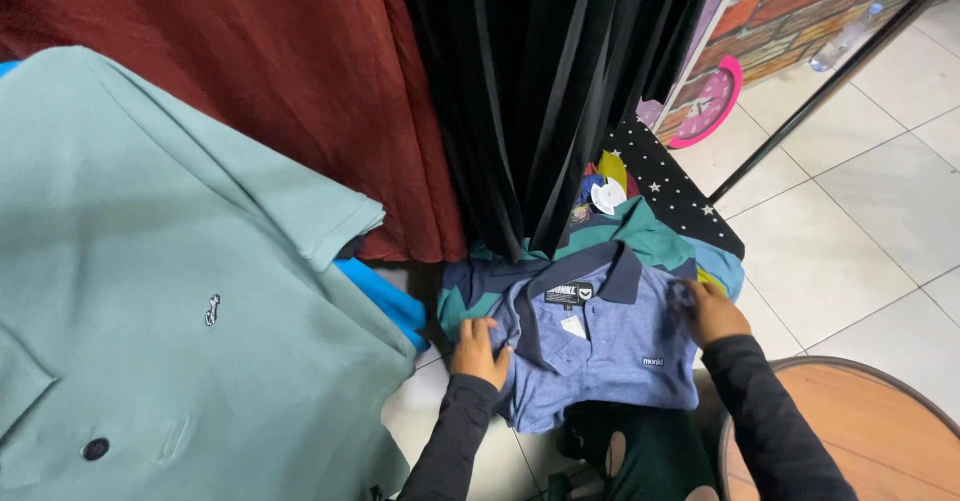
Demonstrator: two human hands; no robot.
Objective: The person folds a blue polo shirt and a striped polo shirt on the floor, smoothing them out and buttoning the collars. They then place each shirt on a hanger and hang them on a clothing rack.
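A blue polo shirt (610, 346) with a dark navy collar lies folded on top of a pile of clothes on the floor. My left hand (478, 351) rests flat on its left edge, fingers spread over the fabric. My right hand (708, 313) presses the shirt's right shoulder, fingers curled onto the cloth. Both arms wear dark long sleeves. Under the shirt lie a teal and navy garment (640, 226) and a dark green one (650, 451).
A large pale green polo shirt (150, 291) fills the left foreground, over a bright blue garment (385, 301). Dark red (250, 71) and black curtains (540, 81) hang behind. A round wooden stool (860, 431) stands at the lower right on white floor tiles. A pink clock (712, 101) leans by a mirror.
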